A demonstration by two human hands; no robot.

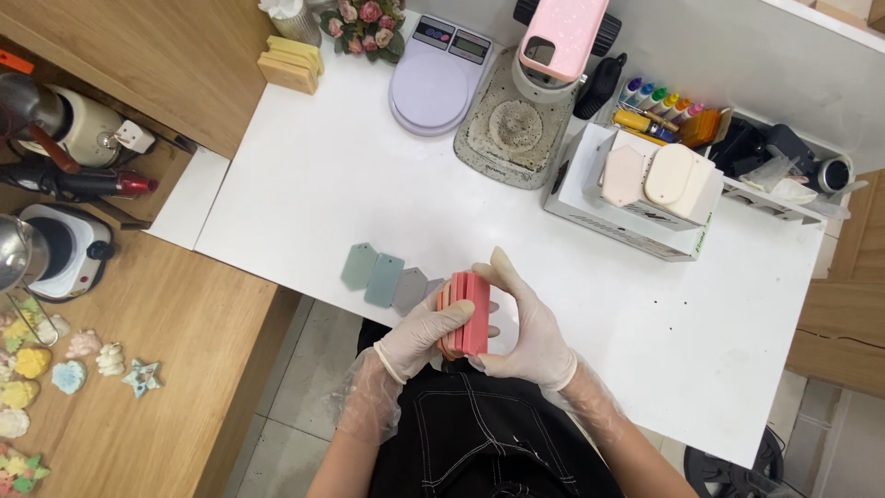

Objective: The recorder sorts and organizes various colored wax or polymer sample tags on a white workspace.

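Both my gloved hands hold a stack of pink and red tag-shaped slabs [468, 314] on edge at the near edge of the white table [323, 175]. My left hand [419, 337] grips the stack from the left, and my right hand [525, 327] cups it from the right. Just left of the stack, three flat tags [383, 277] in grey-green, blue-grey and grey lie in a row on the table.
A lilac scale [431, 88], a round grey stand [512, 129] under a pink phone [558, 37], markers [659, 101] and a white box [636, 198] with pale slabs sit at the back. Yellow blocks [290, 63] lie back left. A wooden side counter [138, 369] holds small moulded shapes and a hotplate [60, 249].
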